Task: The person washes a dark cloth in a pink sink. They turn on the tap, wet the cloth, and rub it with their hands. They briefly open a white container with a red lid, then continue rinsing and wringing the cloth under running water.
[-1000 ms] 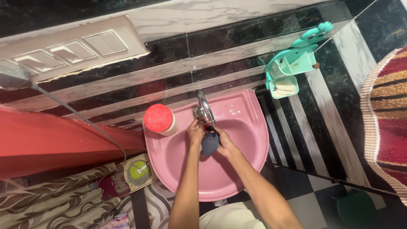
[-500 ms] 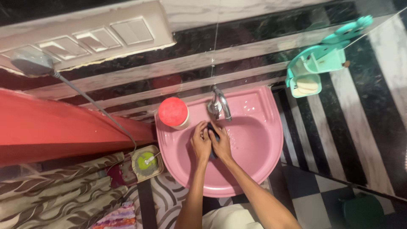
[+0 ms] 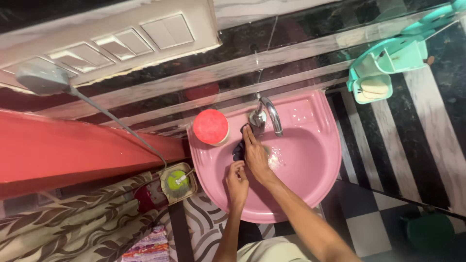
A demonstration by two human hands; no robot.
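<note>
Left hand (image 3: 237, 180) loosely curled, grasping nothing visible, over near basin of pink sink (image 3: 310, 174), right hand (image 3: 255, 154) flat, pressing dark cloth (image 3: 238, 151) against basin wall, chrome tap (image 3: 266, 114) just beyond, red-lidded jar (image 3: 210, 127) far left on rim.

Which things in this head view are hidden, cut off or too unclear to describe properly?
- Dark cloth: mostly covered by the right hand; its shape is unclear.
- Left hand: seen from the back, so its grip cannot be judged.
- Tap: whether water runs is too faint to tell.
- Teal soap holder: cut off by the top right edge.
- Pink sink: the drain is hidden by the hands.
</note>
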